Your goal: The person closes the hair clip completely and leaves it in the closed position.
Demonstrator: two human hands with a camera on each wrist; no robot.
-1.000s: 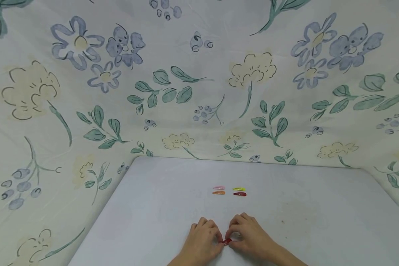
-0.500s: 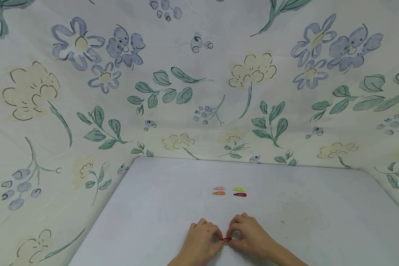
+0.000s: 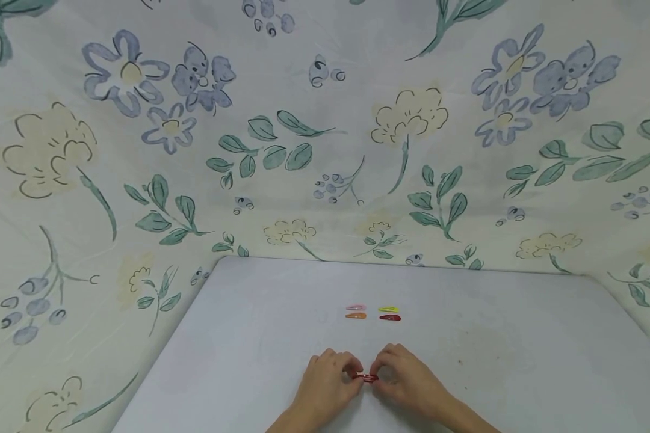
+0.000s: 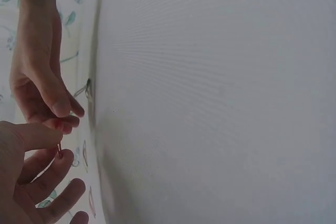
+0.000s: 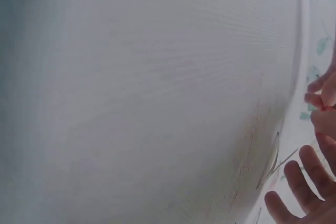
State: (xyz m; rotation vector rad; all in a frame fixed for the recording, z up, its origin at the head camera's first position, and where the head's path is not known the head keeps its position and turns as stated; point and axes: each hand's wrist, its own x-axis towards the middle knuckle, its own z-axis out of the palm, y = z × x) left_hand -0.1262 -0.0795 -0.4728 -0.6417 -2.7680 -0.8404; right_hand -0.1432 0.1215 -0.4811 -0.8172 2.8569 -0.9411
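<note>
In the head view a red snap hair clip is held level between both hands, near the table's front. My left hand pinches its left end between thumb and fingers. My right hand pinches the other end. Fingertips cover both ends of the clip. The left wrist view shows a thin red part at the left hand's thumb and finger, with the right hand just beyond. Only a sliver of red shows by the right hand in the right wrist view.
Beyond the hands lie a pink clip, an orange clip, a yellow clip and a dark red clip in two short rows. They rest on a white table. A floral cloth hangs behind it.
Both hands have shifted slightly up in the head view, carrying the red hair clip. The clip has turned from slanted to level. The clips lying on the table have stayed put.
</note>
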